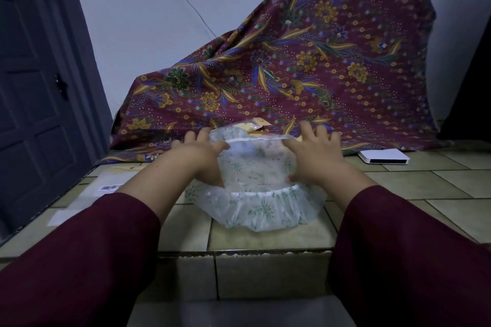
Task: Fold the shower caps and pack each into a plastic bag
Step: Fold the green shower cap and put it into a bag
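Between the two hands, the shower cap (255, 167) is stretched left to right, its far elastic rim pinched equally by the left hand (198, 151) and the right hand (314, 148).

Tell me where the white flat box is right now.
In the head view the white flat box lies on the tiled floor at the right, just beyond the right hand, beside the batik cloth.

Landmark: patterned maroon cloth (305, 66), draped over bulky form against pale wall (138, 8). Dark panelled door (34, 87) left of cloth. Tiled ledge (425, 183) below cloth. Lighting dim.
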